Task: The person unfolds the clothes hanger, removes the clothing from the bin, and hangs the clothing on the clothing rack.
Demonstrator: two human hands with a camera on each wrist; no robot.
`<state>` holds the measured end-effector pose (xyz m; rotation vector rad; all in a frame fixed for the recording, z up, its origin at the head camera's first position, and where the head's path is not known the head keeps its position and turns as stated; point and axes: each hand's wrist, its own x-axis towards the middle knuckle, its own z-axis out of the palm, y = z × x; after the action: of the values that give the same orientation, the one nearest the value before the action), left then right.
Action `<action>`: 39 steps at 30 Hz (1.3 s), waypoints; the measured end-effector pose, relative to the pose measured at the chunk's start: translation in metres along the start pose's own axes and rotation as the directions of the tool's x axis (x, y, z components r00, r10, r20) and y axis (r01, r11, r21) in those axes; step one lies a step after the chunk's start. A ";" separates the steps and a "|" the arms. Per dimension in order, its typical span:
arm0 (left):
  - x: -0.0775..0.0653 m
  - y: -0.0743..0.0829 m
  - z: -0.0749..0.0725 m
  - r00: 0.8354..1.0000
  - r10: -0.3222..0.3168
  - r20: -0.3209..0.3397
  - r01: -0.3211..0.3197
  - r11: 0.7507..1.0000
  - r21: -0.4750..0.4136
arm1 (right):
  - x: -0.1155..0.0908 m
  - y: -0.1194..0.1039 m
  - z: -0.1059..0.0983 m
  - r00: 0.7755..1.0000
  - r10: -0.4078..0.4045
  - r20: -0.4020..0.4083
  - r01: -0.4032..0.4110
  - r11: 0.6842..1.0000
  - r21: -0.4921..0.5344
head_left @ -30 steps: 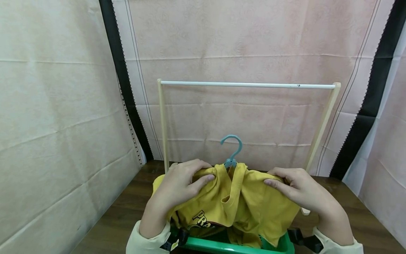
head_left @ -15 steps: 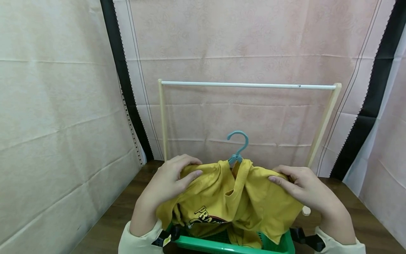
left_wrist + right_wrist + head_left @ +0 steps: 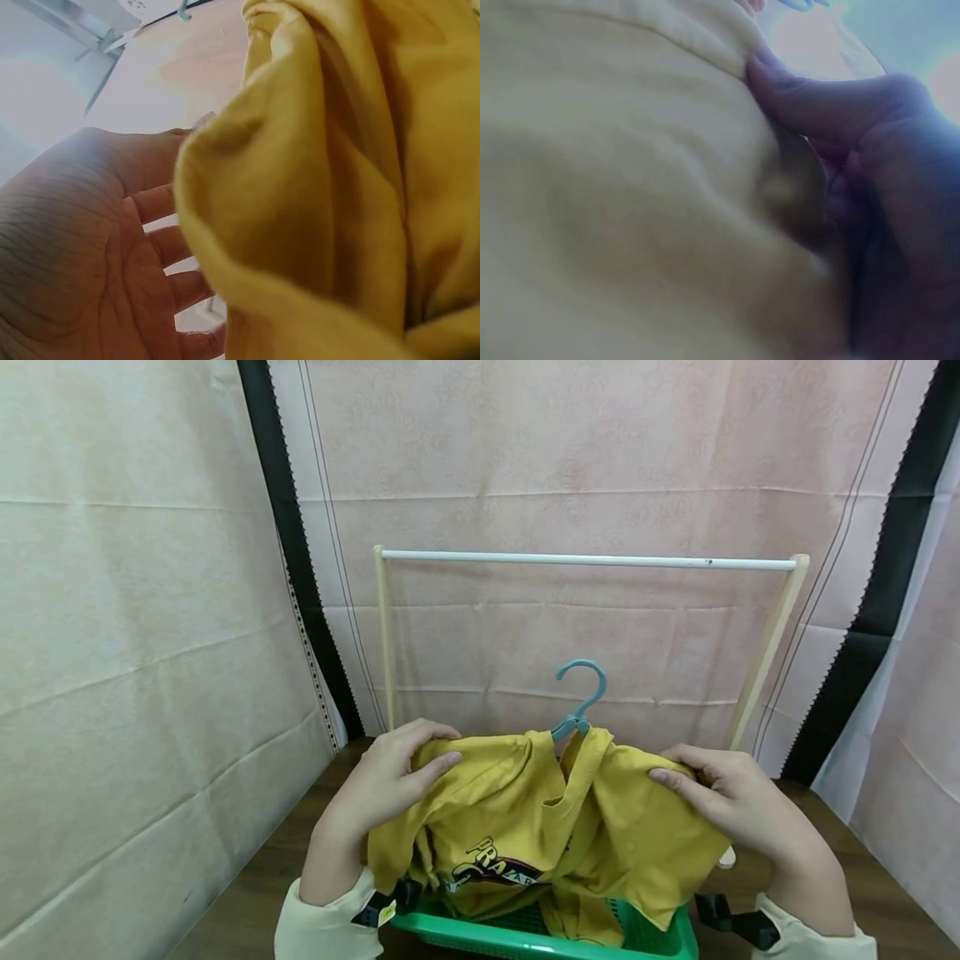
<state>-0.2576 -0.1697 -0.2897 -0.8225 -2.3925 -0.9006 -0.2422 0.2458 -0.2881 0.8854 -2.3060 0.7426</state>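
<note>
A yellow shirt with a dark printed front hangs on a blue clothes hanger, whose hook rises out of the collar. My left hand holds the shirt's left shoulder, thumb in front and fingers behind the cloth. In the left wrist view the palm faces the sleeve opening, the fingers reaching past its edge. My right hand pinches the other shoulder between thumb and fingers; the right wrist view shows the thumb pressed on the fabric. The shirt's lower part drapes into a green basket.
Behind the shirt stands a clothes rack with a white bar between cream posts. The basket sits at the front of a dark wooden table. Pale fabric walls with black edging close in the back and sides.
Shirt and hanger have risen slightly and shifted right. My left hand has slid outward to the left along the shoulder; my right hand has moved a little right, keeping its grip.
</note>
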 end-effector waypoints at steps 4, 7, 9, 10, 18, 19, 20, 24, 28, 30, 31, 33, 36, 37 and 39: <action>0.002 -0.009 0.001 1.000 -0.016 -0.002 0.016 1.000 -0.007 | -0.002 0.002 -0.003 1.000 0.013 -0.020 -0.013 1.000 -0.019; 0.003 -0.015 0.002 0.999 -0.042 0.007 0.043 0.999 -0.022 | -0.005 0.003 -0.006 0.999 0.010 -0.043 -0.011 0.999 -0.040; 0.003 -0.019 0.003 0.997 -0.068 0.021 0.069 0.997 -0.036 | -0.006 0.005 -0.008 0.998 0.004 -0.063 -0.008 0.998 -0.061; 0.003 -0.021 0.003 0.996 -0.082 0.027 0.083 0.996 -0.042 | -0.007 0.006 -0.009 0.997 0.002 -0.072 -0.007 0.997 -0.073; 0.004 -0.030 0.006 0.988 -0.143 0.064 0.147 0.987 -0.057 | -0.012 0.015 -0.016 0.994 0.031 -0.107 -0.042 0.995 -0.096; 0.004 -0.031 0.007 0.987 -0.146 0.067 0.150 0.987 -0.055 | -0.013 0.015 -0.017 0.994 0.037 -0.105 -0.048 0.994 -0.096; 0.004 -0.031 0.007 0.986 -0.151 0.068 0.155 0.986 -0.054 | -0.013 0.016 -0.017 0.994 0.041 -0.102 -0.050 0.994 -0.094; 0.005 -0.032 0.009 0.983 -0.169 0.071 0.173 0.984 -0.051 | -0.014 0.017 -0.018 0.994 0.044 -0.102 -0.055 0.994 -0.099; 0.004 -0.033 0.008 0.982 -0.177 0.069 0.181 0.983 -0.043 | -0.015 0.018 -0.019 0.992 0.055 -0.116 -0.067 0.992 -0.103; 0.004 -0.034 0.008 0.982 -0.175 0.064 0.178 0.983 -0.038 | -0.016 0.019 -0.020 0.990 0.065 -0.123 -0.078 0.992 -0.100; 0.004 -0.035 0.008 0.982 -0.177 0.063 0.180 0.983 -0.038 | -0.017 0.020 -0.020 0.989 0.070 -0.127 -0.083 0.992 -0.097; 0.004 -0.035 0.007 0.983 -0.174 0.060 0.177 0.983 -0.041 | -0.017 0.021 -0.021 0.989 0.073 -0.131 -0.085 0.992 -0.093; 0.005 -0.036 0.007 0.983 -0.171 0.060 0.174 0.984 -0.047 | -0.017 0.022 -0.021 0.988 0.068 -0.139 -0.081 0.992 -0.095; 0.005 -0.036 0.007 0.984 -0.170 0.061 0.173 0.983 -0.052 | -0.018 0.022 -0.021 0.988 0.066 -0.142 -0.080 0.992 -0.094; 0.005 -0.037 0.008 0.984 -0.170 0.062 0.174 0.982 -0.069 | -0.018 0.023 -0.021 0.987 0.062 -0.151 -0.076 0.993 -0.092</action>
<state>-0.2875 -0.1846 -0.3081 -0.6839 -2.5222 -1.0523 -0.2412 0.2818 -0.2919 0.6863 -2.2303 0.6940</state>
